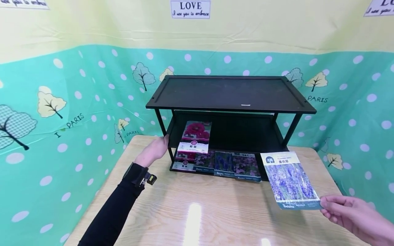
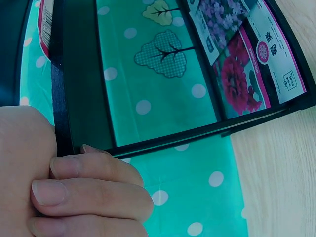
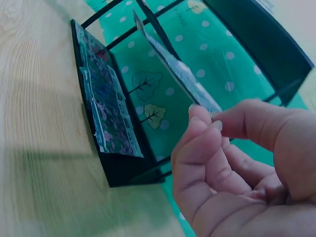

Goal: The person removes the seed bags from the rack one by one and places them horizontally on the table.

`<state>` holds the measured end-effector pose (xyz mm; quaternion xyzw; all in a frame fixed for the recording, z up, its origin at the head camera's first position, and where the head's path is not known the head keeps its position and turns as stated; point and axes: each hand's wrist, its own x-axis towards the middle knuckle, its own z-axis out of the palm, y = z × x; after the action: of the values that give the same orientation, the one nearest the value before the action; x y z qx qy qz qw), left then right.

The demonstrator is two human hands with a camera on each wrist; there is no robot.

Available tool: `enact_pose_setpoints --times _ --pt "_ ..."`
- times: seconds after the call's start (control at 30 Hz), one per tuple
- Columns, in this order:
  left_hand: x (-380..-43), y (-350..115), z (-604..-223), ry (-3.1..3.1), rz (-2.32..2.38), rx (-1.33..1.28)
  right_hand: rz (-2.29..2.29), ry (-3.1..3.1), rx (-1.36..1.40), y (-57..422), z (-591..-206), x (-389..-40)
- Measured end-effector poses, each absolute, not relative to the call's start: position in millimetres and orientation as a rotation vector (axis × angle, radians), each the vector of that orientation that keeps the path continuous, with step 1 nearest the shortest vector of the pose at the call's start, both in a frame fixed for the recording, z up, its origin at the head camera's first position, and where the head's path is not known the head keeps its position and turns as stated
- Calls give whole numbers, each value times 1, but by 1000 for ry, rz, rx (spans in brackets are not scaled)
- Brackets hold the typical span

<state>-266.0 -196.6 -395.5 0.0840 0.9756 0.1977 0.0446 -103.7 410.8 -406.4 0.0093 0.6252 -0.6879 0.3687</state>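
Note:
My right hand (image 1: 354,213) pinches a lavender flower seed packet (image 1: 289,181) by its lower right corner between thumb and fingers. The packet is tilted, in front of the right side of a black shelf rack (image 1: 227,92). Seen edge-on in the right wrist view, the same packet (image 3: 177,69) sticks out beyond the fingertips. My left hand (image 1: 154,150) grips the rack at the left end of its middle shelf; curled fingers (image 2: 94,192) show there in the left wrist view. A seed packet with a red flower (image 1: 195,136) lies at the left of the middle shelf.
Several seed packets (image 1: 223,162) line the bottom shelf side by side. The rack stands on a light wooden table (image 1: 215,212). Behind and on both sides hangs a green and yellow curtain (image 1: 92,78). A small white mark (image 1: 245,105) shows on the top shelf.

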Motion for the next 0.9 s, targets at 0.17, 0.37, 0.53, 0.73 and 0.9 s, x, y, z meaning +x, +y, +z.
enact_pose_setpoints --times 0.17,0.37,0.53,0.73,0.9 --pt "-265 -197 -398 2967 663 214 -1714 1630 125 411 -422 -95" --pt "-260 -195 -408 2940 732 221 -1648 1694 221 421 -445 -78" --pt "-257 -195 -414 2954 716 286 -1551 1840 348 433 -461 -72" --pt "-260 -197 -415 2978 757 282 -1465 1966 567 442 -478 -78" --pt "-259 -208 -414 2996 700 280 -1328 2069 654 445 -507 -81"
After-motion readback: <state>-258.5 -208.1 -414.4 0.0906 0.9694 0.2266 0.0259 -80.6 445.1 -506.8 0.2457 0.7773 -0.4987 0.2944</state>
